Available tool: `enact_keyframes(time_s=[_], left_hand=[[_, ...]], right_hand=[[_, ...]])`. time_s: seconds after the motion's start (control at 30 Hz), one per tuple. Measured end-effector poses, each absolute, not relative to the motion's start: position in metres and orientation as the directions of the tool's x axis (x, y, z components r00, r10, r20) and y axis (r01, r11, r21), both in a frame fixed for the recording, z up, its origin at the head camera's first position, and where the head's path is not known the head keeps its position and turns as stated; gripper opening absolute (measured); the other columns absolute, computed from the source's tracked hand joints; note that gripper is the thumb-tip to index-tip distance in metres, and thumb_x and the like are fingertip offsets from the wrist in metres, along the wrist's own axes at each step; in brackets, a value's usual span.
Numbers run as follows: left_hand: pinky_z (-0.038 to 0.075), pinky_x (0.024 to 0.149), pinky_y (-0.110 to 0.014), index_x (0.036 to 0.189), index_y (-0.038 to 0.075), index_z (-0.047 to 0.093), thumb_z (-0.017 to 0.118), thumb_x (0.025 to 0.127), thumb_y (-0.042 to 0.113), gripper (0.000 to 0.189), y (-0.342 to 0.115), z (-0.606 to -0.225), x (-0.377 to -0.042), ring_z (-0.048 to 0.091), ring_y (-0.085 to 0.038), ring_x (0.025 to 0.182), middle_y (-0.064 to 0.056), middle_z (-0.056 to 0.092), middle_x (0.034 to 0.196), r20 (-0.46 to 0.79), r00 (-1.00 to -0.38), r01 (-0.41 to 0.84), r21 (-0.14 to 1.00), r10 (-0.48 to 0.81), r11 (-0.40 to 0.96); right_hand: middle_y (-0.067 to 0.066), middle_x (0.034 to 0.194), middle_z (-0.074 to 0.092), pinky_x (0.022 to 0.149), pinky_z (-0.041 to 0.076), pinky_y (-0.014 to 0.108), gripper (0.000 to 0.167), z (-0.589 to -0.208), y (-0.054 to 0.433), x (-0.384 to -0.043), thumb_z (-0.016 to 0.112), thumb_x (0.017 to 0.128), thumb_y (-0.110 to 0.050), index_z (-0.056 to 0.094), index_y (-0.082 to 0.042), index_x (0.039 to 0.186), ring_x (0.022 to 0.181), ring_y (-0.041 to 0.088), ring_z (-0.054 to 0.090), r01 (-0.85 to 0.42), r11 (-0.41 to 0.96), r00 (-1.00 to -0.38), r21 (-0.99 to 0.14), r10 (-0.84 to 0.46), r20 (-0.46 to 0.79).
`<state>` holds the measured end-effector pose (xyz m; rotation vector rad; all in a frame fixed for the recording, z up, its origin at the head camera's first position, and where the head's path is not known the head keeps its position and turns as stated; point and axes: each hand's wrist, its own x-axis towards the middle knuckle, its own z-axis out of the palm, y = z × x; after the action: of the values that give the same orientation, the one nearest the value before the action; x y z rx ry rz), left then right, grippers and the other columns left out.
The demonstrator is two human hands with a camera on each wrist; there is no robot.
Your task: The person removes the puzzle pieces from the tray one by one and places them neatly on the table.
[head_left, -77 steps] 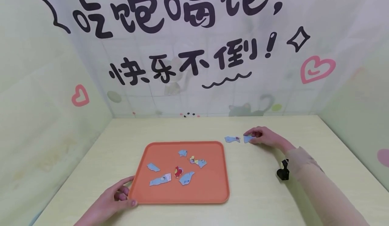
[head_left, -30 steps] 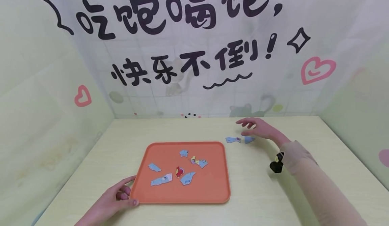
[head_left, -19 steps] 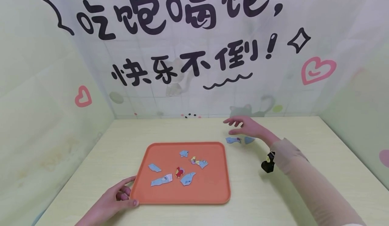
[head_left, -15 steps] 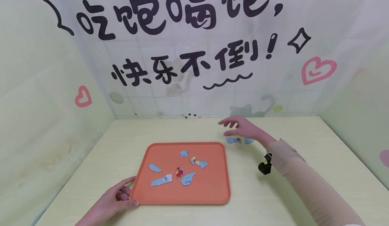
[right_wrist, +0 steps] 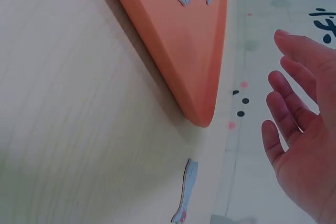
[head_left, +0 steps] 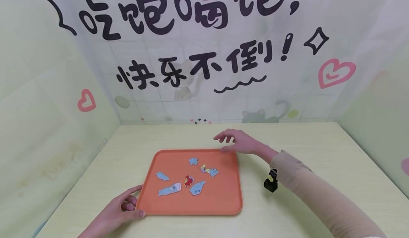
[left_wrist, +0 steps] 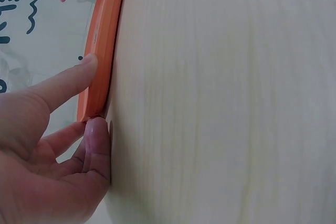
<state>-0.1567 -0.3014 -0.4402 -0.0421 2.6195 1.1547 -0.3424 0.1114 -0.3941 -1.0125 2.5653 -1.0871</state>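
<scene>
An orange tray (head_left: 223,199) lies on the table with several flat, irregular pale blue puzzle pieces on it, such as a long piece (head_left: 167,190) and a rounded piece (head_left: 197,188). Also on it is a small red figure piece (head_left: 189,181). My left hand (head_left: 119,207) grips the tray's near left corner; in the left wrist view the thumb (left_wrist: 73,80) lies on the rim, fingers curled at the corner. My right hand (head_left: 238,142) hovers, empty and loosely spread, by the far right corner. One blue piece (right_wrist: 185,190) rests on the table beyond the tray in the right wrist view.
The pale wooden table (head_left: 134,138) is bordered by printed cloth walls at the back and both sides. A black wrist camera (head_left: 271,183) hangs under the right sleeve (head_left: 306,181). In the head view, the right hand and forearm hide the table pieces.
The right hand has let go of a blue piece beside another on the table right of the tray, then lifted and moved left to the tray's far corner. The left hand stays.
</scene>
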Motion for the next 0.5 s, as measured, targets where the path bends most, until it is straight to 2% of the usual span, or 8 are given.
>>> enact_keyframes(time_s=[0.1, 0.2, 0.33, 0.5], left_hand=[[0.04, 0.069, -0.022, 0.15, 0.003, 0.037, 0.081, 0.081, 0.027, 0.085, -0.301, -0.44, -0.157, 0.049, -0.011, 0.08, -0.006, 0.056, 0.1, -0.269, -0.96, -0.148, 0.716, 0.075, 0.682], [0.04, 0.069, -0.022, 0.15, 0.004, 0.037, 0.081, 0.081, 0.027, 0.085, -0.301, -0.44, -0.157, 0.049, -0.011, 0.08, -0.006, 0.056, 0.1, -0.273, -0.959, -0.153, 0.719, 0.072, 0.678], [0.04, 0.069, -0.022, 0.15, 0.004, 0.037, 0.081, 0.081, 0.027, 0.085, -0.301, -0.439, -0.157, 0.049, -0.01, 0.08, -0.006, 0.056, 0.1, -0.269, -0.96, -0.145, 0.724, 0.082, 0.675], [0.04, 0.069, -0.021, 0.15, 0.002, 0.036, 0.081, 0.081, 0.027, 0.086, -0.303, -0.439, -0.157, 0.048, -0.008, 0.079, -0.007, 0.056, 0.099, -0.25, -0.961, -0.112, 0.742, 0.118, 0.661]], right_hand=[[0.013, 0.126, 0.064, 0.094, 0.046, 0.046, 0.044, -0.396, 0.104, -0.338, 0.072, 0.089, -0.017, 0.062, -0.016, 0.132, 0.11, 0.025, 0.057, -0.51, 0.51, -0.749, -0.693, -0.659, 0.067], [0.012, 0.126, 0.064, 0.091, 0.047, 0.037, 0.045, -0.398, 0.098, -0.334, 0.073, 0.089, -0.017, 0.062, -0.015, 0.132, 0.109, 0.025, 0.057, -0.512, 0.508, -0.739, -0.693, -0.671, 0.054], [0.011, 0.127, 0.063, 0.091, 0.05, 0.038, 0.046, -0.401, 0.091, -0.331, 0.074, 0.089, -0.016, 0.061, -0.013, 0.133, 0.111, 0.03, 0.056, -0.496, 0.506, -0.733, -0.705, -0.68, 0.027], [0.01, 0.122, 0.064, 0.093, 0.049, 0.041, 0.046, -0.406, 0.086, -0.326, 0.075, 0.088, -0.018, 0.062, -0.013, 0.131, 0.109, 0.025, 0.054, -0.484, 0.519, -0.734, -0.704, -0.68, 0.004]])
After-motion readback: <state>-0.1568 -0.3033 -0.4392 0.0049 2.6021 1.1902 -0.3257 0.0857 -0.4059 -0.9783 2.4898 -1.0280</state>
